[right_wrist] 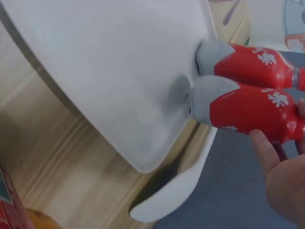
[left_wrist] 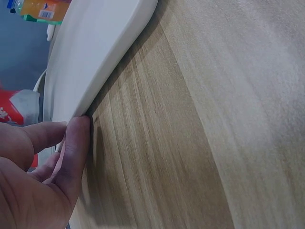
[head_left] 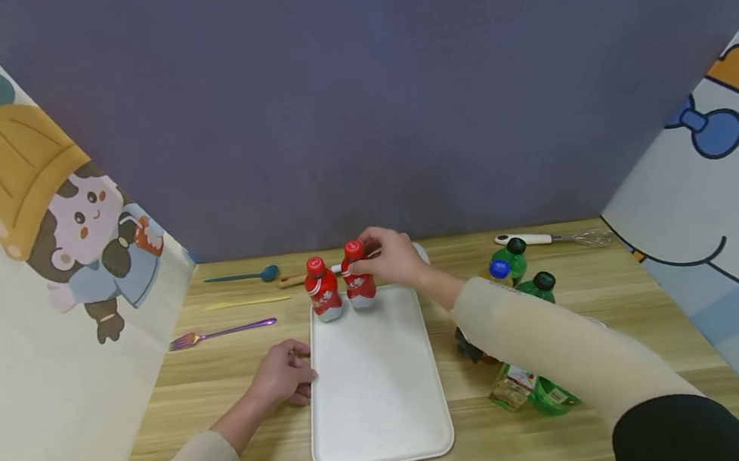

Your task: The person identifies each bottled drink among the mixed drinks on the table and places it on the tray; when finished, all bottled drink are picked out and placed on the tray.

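Note:
A white tray lies lengthwise on the wooden table. Two small red bottles with red caps stand upright side by side at its far end. My right hand grips the right-hand bottle near its neck. The right wrist view shows the fingers round that bottle, with its base on the tray. The left-hand bottle stands free beside it. My left hand rests on the table, and its fingertips touch the tray's left rim.
Right of the tray stand green bottles and a blue-capped one; another bottle lies under my right forearm. A whisk lies far right. A blue spoon, a yellow knife and a purple fork lie left.

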### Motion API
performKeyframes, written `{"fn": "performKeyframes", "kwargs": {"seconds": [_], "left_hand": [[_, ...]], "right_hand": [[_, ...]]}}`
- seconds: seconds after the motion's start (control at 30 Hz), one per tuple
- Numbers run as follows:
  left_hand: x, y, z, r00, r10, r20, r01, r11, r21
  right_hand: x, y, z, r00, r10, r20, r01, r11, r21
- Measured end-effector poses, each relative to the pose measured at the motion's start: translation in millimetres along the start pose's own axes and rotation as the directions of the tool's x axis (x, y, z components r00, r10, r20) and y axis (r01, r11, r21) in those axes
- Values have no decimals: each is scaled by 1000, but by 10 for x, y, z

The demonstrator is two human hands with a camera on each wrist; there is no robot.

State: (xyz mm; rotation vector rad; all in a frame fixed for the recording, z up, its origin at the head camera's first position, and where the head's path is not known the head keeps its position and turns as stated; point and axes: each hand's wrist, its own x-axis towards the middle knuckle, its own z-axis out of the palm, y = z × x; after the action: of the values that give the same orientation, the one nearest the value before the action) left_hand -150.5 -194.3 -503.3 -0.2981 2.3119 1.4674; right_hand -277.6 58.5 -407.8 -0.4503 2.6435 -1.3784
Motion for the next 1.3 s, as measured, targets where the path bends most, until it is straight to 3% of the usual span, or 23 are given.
{"fn": "performKeyframes", "kwargs": {"seconds": [0.63,0.9,1.3], "left_hand": [[-23,-20,14,1000,4,2,-4,1000,-16],[-22,-5,16,1000,-6,-2,6,1000,-10],[-18,-5,27,1000,-9,-22,9,1000,5]], "right_hand": [[-36,88,208,1000,11,-2,-11,1000,12],[-34,92,209,1000,21,16,-21,999,25],[-12,51,150,996,52,68,-49,998,-37]]}}
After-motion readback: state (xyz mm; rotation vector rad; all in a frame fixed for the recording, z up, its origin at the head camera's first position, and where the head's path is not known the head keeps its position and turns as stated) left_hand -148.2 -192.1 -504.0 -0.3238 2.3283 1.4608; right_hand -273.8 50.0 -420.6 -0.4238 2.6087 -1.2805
